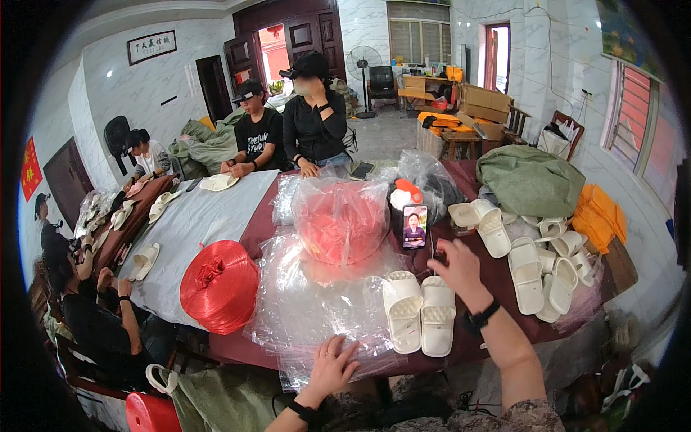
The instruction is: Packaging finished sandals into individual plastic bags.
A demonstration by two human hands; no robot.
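While the left hand [332, 367] lies flat with fingers spread on a crinkled clear plastic sheet [317, 302] at the table's near edge, the right hand [457, 265] reaches forward, fingers loosely open, just beside a phone [414, 226] propped upright with its screen lit. Whether its fingertips pinch anything I cannot tell. Between the two hands a pair of white slippers [419, 311] lies side by side on the dark red table [497, 277], soles ridged with a quilted pattern, smooth and rubbery. More white slippers [540, 266] are heaped to the right. A glossy red spool of twine [219, 286] rests to the left, and another red roll [340, 219] sits wrapped in clear film behind the sheet.
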